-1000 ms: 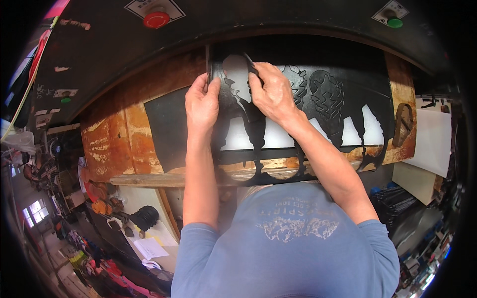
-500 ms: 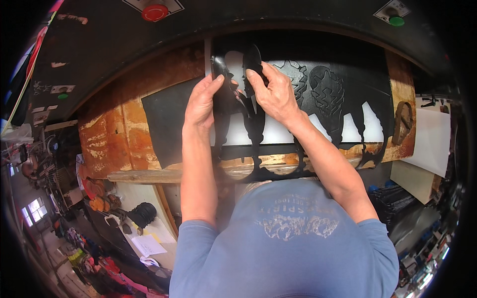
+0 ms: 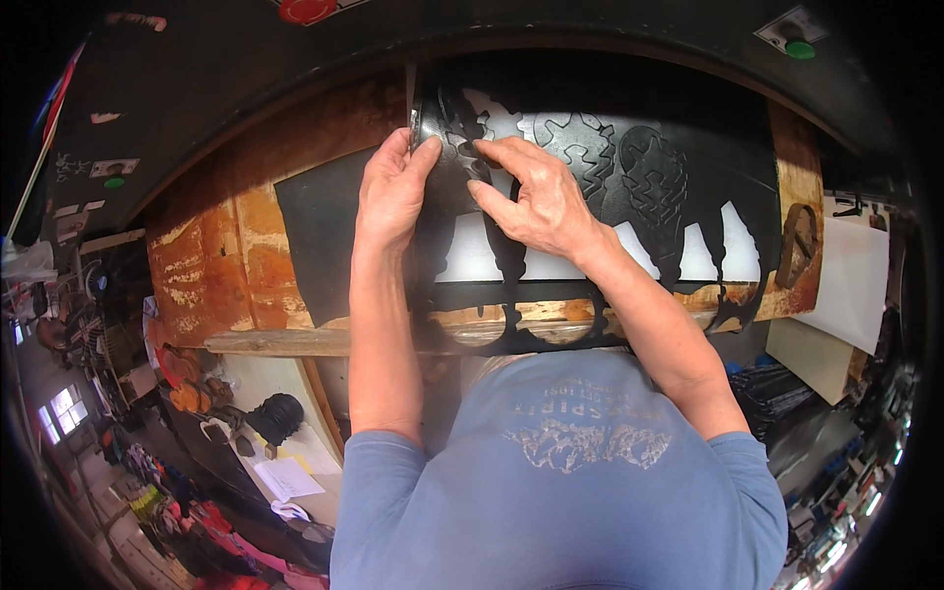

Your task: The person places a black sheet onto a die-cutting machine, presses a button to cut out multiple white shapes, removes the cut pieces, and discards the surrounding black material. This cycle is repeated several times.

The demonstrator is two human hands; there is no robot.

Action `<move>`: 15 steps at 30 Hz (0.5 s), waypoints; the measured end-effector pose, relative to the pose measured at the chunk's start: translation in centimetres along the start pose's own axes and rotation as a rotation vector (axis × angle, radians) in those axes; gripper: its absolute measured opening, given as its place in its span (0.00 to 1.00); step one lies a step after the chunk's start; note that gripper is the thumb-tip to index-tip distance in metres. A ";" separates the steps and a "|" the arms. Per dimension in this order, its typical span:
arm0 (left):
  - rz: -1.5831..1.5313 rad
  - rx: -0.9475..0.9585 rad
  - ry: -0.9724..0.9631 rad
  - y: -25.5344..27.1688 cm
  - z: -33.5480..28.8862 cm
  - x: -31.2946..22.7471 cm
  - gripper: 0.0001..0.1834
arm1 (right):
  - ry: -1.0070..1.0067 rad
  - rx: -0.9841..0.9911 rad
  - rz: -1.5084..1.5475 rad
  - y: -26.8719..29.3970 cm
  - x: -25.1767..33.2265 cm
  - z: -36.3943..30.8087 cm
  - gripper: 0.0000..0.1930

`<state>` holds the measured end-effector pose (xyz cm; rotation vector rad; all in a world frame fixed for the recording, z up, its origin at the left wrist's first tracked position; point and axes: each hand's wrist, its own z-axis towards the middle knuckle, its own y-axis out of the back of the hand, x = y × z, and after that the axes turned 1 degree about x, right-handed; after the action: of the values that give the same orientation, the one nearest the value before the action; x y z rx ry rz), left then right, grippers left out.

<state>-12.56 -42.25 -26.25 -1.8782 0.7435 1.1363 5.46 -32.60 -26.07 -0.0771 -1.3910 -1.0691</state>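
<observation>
A black sheet [image 3: 324, 226] lies across the wooden work surface, with toothed outlines cut into its right part and gaps along its near edge. White backing [image 3: 472, 251] shows through the gaps. At the sheet's far left part, my left hand [image 3: 391, 192] pinches a glossy black cut-out piece [image 3: 454, 123] between thumb and fingers. Whether it is one piece or a stack, I cannot tell. Close by on the right, my right hand [image 3: 541, 197] has thumb and forefinger spread, with nothing visible between them. Its fingertips are at the black material.
A dark machine beam with a red button [image 3: 308, 8] and a green button [image 3: 799, 49] spans the far side. On the board's right end lies a brown oval frame with crossbars [image 3: 798, 244]. Papers [image 3: 287, 479] and a black coil [image 3: 275, 418] lie on a lower table at left.
The right hand has let go of the rounded black piece it held upright and spread its fingers lower down. The left hand keeps its pinch and has shifted slightly left.
</observation>
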 end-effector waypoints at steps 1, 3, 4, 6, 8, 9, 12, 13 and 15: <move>0.027 0.010 -0.004 -0.1 0.0 -0.1 0.10 | -0.021 -0.011 0.005 -0.2 0.1 0.1 0.22; 0.071 0.029 -0.034 -0.1 -0.2 -0.2 0.10 | -0.050 -0.075 -0.003 -0.5 0.1 0.5 0.19; 0.133 -0.015 -0.017 -0.1 -0.3 -0.1 0.10 | -0.058 -0.128 -0.017 -0.4 -0.1 0.9 0.18; 0.249 -0.092 0.021 -0.1 -0.4 0.1 0.11 | -0.187 -0.175 0.075 0.2 -0.6 1.3 0.16; 0.344 -0.149 0.035 0.0 -0.5 0.3 0.12 | -0.206 -0.182 0.067 1.8 -1.0 1.5 0.15; 0.371 -0.195 0.051 0.1 -0.6 0.3 0.13 | -0.217 -0.189 0.122 2.7 -1.1 1.4 0.15; 0.520 -0.405 -0.288 -0.9 -1.1 1.0 0.16 | -0.247 -0.309 0.044 5.9 -0.5 0.3 0.13; 0.569 -0.474 -0.377 -1.4 -1.6 1.1 0.17 | -0.177 -0.369 -0.072 7.0 -0.1 -0.2 0.13; 0.498 -0.376 -0.364 -2.6 -3.0 1.3 0.19 | -0.095 -0.439 -0.223 8.8 0.7 -1.5 0.12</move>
<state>-8.63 -43.66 -25.76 -1.7422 0.8525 1.9884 12.05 -28.97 -21.25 -0.3009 -1.2463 -1.5633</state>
